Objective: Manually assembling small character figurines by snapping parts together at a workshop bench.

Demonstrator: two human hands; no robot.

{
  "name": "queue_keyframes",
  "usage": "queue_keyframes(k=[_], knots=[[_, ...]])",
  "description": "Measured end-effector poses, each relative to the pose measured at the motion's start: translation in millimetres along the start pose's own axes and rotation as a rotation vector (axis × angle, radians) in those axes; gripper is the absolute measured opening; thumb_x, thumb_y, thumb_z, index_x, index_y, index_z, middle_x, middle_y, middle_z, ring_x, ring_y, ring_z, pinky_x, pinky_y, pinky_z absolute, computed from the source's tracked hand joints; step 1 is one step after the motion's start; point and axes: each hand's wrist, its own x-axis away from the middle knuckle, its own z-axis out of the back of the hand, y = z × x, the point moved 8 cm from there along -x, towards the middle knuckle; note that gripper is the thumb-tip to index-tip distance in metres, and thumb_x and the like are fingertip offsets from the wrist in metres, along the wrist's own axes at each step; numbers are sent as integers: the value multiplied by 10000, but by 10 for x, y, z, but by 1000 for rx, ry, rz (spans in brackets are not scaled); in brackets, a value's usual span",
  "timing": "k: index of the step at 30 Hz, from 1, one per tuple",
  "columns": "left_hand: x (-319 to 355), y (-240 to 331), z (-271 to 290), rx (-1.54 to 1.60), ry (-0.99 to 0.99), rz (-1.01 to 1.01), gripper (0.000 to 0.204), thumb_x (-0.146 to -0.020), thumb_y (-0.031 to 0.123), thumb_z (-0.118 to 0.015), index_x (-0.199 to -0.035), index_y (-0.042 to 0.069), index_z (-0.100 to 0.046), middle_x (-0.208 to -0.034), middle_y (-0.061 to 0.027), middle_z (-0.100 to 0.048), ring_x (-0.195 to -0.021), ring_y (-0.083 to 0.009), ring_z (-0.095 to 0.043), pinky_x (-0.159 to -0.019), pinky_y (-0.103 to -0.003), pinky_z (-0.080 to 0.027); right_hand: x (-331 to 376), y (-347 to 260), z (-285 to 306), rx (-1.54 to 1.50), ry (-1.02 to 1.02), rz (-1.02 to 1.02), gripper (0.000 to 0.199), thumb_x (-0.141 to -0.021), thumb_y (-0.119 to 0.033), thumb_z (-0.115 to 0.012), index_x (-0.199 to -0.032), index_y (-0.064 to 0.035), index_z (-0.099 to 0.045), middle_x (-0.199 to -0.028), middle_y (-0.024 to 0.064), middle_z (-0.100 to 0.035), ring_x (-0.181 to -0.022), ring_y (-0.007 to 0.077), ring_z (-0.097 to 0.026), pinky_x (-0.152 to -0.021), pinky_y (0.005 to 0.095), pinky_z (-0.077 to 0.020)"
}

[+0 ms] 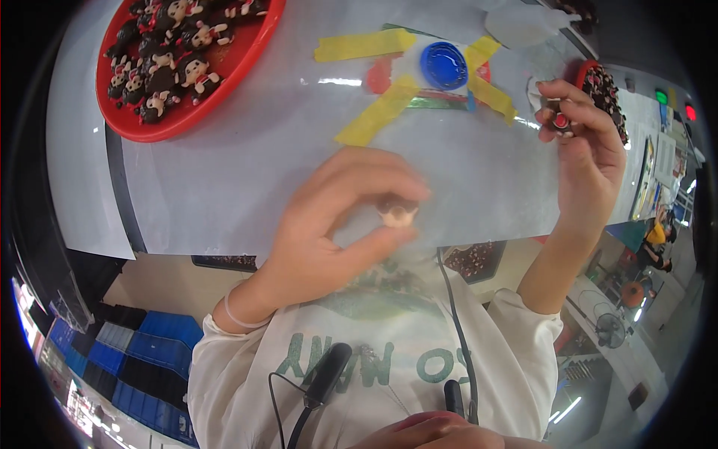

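My left hand [340,217] is in the middle of the view, fingers pinched around a small brown and cream figurine head [396,212] held over the white work sheet [247,165]. My right hand [587,150] is raised at the right and grips a small dark piece with a red spot [559,122] between thumb and fingertips. A blue round lid [443,65] lies on the sheet beyond both hands, among yellow tape strips [378,112].
A red tray [247,56] at the upper left holds several small dark figurines [168,52]. A second red container of dark pieces [604,90] sits behind my right hand. Blue crates [142,352] stand on the floor at the lower left.
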Motion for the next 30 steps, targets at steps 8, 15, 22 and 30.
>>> queue_keyframes(k=[8, 15, 22, 30], knots=[[20, -44, -22, 40, -49, 79, 345, -743, -25, -674, -1065, -21, -552, -1064, -134, -529, -916, -182, -565, -749, -265, -470, -339, -24, -333, 354, -112, -16, 275, -829, 19, -555, -1100, 69, -552, -1129, 199, -550, -980, 224, -575, -799, 297, -477], [-30, 45, 28, -105, -63, -81, 376, -726, 23, -708, -1071, -30, -569, -996, -131, -587, -862, -169, -585, -713, -260, -479, -493, -86, -746, 910, -248, 144, 283, -751, 75, -626, -1030, 30, -609, -1011, 128, -624, -876, 198, -622, -794, 270, -504], [-17, -18, 37, 20, -12, 55, 365, -712, 36, -714, -1046, -42, -588, -1030, -135, -595, -872, -180, -593, -679, -261, -494, -438, -78, -869, 1033, -297, 359, 179, -702, 98, -656, -873, 44, -658, -919, 115, -650, -791, 166, -644, -674, 229, -533], [21, -57, 22, 58, -4, 27, 381, -735, 7, -687, -1087, -57, -559, -1083, -158, -554, -917, -187, -571, -740, -275, -485, -447, -79, -832, 1004, -314, 398, 200, -709, 109, -642, -895, 36, -655, -932, 116, -649, -798, 170, -644, -671, 223, -532]])
